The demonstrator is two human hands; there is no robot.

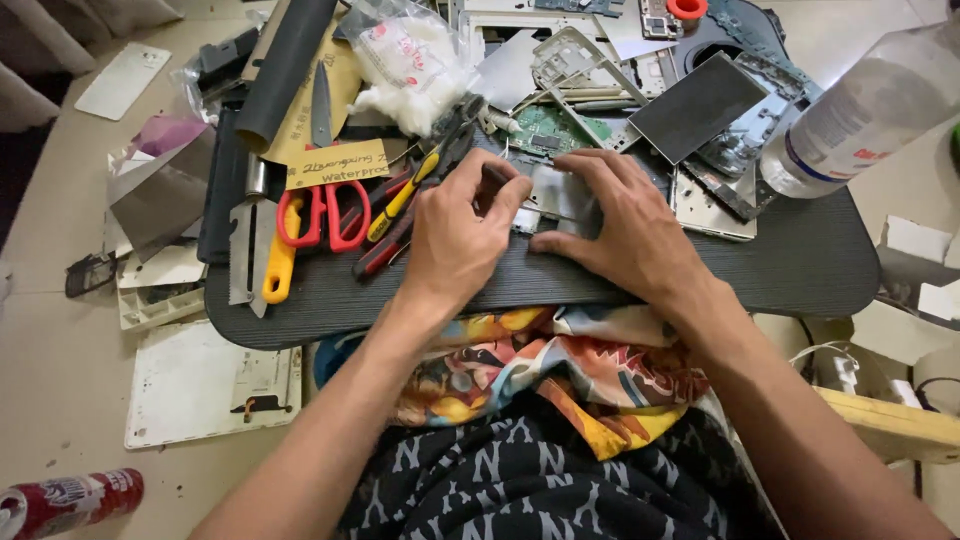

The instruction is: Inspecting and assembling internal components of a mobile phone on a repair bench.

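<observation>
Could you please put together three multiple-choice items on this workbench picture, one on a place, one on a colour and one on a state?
1. Where do the scissors lie?
A. On the dark board, to the left of the left hand
B. On the floor by the spray can
C. On top of the clear bottle

2. What colour are the scissors' handles?
A. Blue
B. Red
C. Green

3. How does the right hand stand?
A. Raised in the air
B. Closed around the clear bottle
C. Pressed flat on a small silver part

Answers:
1. A, since they rest on the dark board left of the left hand.
2. B, since both loops show red.
3. C, since its fingers spread over the silver part at the board's middle, away from the clear bottle.
</observation>
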